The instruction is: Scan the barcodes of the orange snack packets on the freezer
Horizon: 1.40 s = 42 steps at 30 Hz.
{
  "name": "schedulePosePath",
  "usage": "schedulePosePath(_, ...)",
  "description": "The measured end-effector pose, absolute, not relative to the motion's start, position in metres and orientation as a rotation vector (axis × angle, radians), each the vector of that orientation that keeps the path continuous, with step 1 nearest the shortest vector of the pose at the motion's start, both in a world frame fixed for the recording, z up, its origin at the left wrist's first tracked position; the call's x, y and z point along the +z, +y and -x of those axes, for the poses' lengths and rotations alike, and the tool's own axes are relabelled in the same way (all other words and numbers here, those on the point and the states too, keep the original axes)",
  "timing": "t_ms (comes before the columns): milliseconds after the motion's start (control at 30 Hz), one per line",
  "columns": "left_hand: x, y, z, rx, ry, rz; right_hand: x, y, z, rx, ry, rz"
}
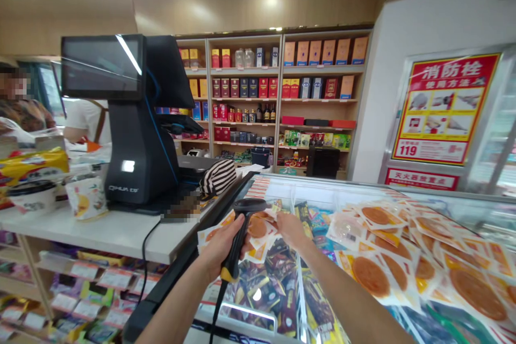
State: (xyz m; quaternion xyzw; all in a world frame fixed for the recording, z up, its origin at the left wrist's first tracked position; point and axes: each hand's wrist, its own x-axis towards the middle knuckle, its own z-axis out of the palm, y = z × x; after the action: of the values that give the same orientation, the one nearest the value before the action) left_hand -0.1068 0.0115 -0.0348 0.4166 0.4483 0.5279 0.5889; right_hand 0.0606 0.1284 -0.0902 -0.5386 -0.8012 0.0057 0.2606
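My left hand [223,244] is wrapped round the grip of a black barcode scanner [250,205] with a yellow butt and a cable hanging down. Clear packets [262,228] with a round orange-brown patty inside lie just behind the scanner, one partly hidden by my left hand. My right hand [292,230] pinches the right edge of a packet beside the scanner head. Beneath both hands is a glass-topped chest freezer [322,185] with dark wrapped packs [278,285] inside. More patty packets [377,274] are heaped on the glass at right.
A black checkout terminal [139,145] stands on a white counter [137,234] at left, near a lidded cup [32,196] and a striped cloth item [217,177]. Shelves of boxes [245,88] line the back. People stand at far left. A red fire-hydrant poster [445,110] hangs at right.
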Motion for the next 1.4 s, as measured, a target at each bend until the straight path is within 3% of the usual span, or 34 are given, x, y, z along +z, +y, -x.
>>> schedulePosePath(400, -0.021, -0.009, 0.084, 1.013, 0.849, -1.068, -0.081, 0.138, -0.192, 0.062, -1.525, 1.468)
schedulePosePath(800, -0.016, -0.016, 0.07, 0.922, 0.825, -1.186, -0.08, 0.131, -0.209, 0.108, -1.345, 1.484)
schedulePosePath(967, -0.016, -0.01, 0.07, 0.956, 0.882, -1.164, -0.063, 0.129, -0.225, 0.008, -1.239, 1.591)
schedulePosePath(1133, -0.02, 0.003, 0.075, 0.997, 0.888, -1.148, -0.047, 0.117, -0.263, -0.324, -1.169, 1.792)
schedulePosePath(1400, -0.026, 0.031, 0.067, 1.029, 0.908, -1.121, -0.072, 0.109, -0.31, -0.518, -1.668, 1.821)
